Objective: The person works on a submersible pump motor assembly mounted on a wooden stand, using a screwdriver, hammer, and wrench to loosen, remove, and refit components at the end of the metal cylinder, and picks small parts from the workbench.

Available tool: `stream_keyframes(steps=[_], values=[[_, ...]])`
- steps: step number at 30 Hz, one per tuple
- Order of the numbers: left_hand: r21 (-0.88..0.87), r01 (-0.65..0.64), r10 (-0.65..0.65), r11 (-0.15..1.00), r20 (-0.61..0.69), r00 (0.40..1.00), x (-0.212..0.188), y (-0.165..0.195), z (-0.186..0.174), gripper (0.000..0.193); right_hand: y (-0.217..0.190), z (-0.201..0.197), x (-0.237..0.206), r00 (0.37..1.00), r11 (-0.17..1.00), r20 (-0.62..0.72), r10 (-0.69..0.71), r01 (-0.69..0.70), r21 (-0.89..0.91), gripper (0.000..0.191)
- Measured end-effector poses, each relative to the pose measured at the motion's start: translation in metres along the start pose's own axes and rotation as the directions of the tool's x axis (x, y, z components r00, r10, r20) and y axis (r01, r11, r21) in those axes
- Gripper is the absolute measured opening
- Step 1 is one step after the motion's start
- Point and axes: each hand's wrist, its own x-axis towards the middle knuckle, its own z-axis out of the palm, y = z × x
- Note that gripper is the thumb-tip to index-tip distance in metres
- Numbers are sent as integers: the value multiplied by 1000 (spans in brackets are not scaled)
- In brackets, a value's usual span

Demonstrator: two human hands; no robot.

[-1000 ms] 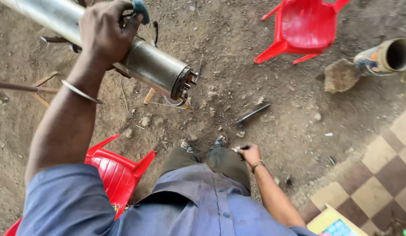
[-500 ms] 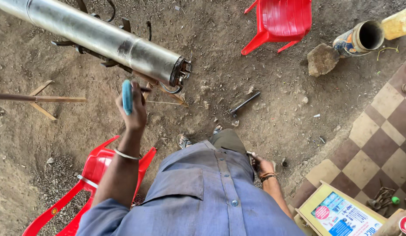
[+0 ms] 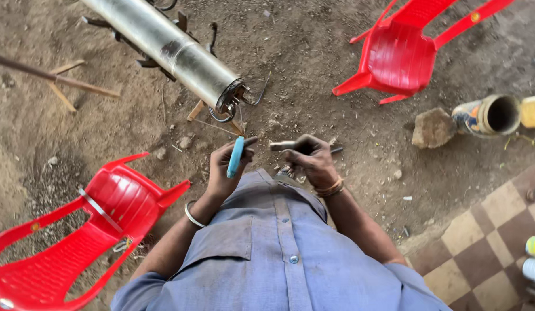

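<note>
My left hand is raised in front of my chest and grips a slim blue-handled tool, held upright. Beside it my right hand is closed around a dark metal tool whose grey end points left toward the left hand. The two hands are a short gap apart. Beyond them a long silver metal cylinder lies on wooden sticks on the dirt, its open end with wires and hooks facing me. My blue shirt hides the ground below the hands.
A red plastic chair lies tipped at lower left, another red chair at upper right. A rock and a painted can lie at right. Checkered tiles begin at lower right. A thin rod crosses at left.
My left hand came off the cylinder and drew back to my chest with the blue tool. My right hand rose from the ground carrying the dark metal tool that lay on the dirt.
</note>
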Motion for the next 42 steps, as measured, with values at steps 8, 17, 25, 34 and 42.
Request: stream_keyframes(steps=[8, 17, 25, 34, 42], values=[[-243, 120, -153, 963, -124, 980, -14, 16, 1, 22, -19, 48, 11, 947, 977, 304, -109, 159, -145, 17], [-248, -44, 72, 968, 103, 992, 13, 24, -61, 21, -13, 62, 29, 978, 998, 202, -57, 49, 44, 34], [181, -508, 393, 842, 437, 809, 45, 67, -115, 27, 18, 80, 18, 914, 904, 245, 323, -375, 206, 61], [138, -575, 435, 807, 520, 735, 95, 68, -126, 57, 23, 89, 17, 972, 956, 179, 155, -193, 220, 39], [619, -366, 555, 695, -138, 821, 277, 81, -294, 37, 21, 88, -10, 999, 836, -27, -30, 40, 547, 43]])
